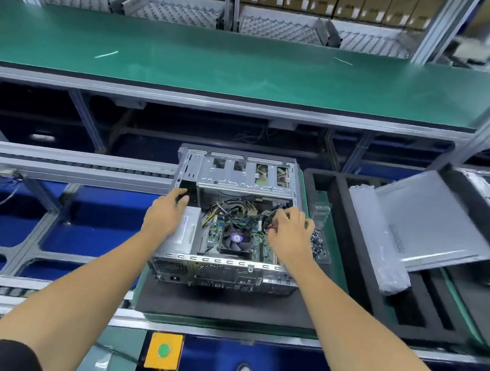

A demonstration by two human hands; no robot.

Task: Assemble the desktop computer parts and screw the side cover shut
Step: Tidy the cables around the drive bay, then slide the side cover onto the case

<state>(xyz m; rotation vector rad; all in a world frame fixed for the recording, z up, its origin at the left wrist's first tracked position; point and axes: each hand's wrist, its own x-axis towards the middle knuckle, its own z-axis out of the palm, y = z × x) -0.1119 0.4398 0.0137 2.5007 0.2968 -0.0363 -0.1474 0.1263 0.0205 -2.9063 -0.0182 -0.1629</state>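
While both hands reach in, the open grey metal computer case (228, 222) lies side-up.
Left hand (164, 215) rests, fingers relaxed, at its left wall; right hand (291, 231) pinches red-black cables (272, 227) inside.

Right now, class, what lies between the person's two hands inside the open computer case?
In the head view, between the left hand and right hand lie a bundle of cables and the cooling fan on the green circuit board.

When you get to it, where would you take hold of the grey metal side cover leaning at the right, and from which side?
Probably by its two long edges, one hand each, coming from above. The grey metal side cover lies tilted across the black foam tray, its near-left corner resting on a wrapped grey bundle, so its edges are raised and free; the flat face offers no grip.
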